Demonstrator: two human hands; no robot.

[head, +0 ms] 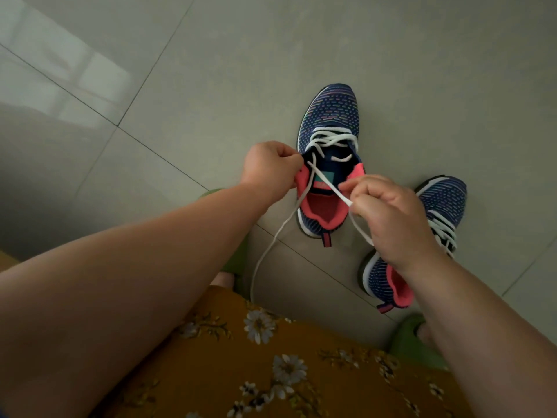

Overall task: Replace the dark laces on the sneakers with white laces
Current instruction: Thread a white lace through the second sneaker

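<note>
Both bare forearms reach forward and down from the bottom corners, converging toward 12 o'clock. Left hand (269, 168) sits at about 11 o'clock of the right, knuckles up, fingers curled, thumb and forefinger pinching at its 3 o'clock side. Right hand (388, 215) is back-up, fingers curled, fingertips (351, 188) pinching at its 10 o'clock edge.

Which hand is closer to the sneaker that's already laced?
Right. The right hand overlaps the laced blue knit sneaker in view; the left hand is across the other sneaker.
</note>
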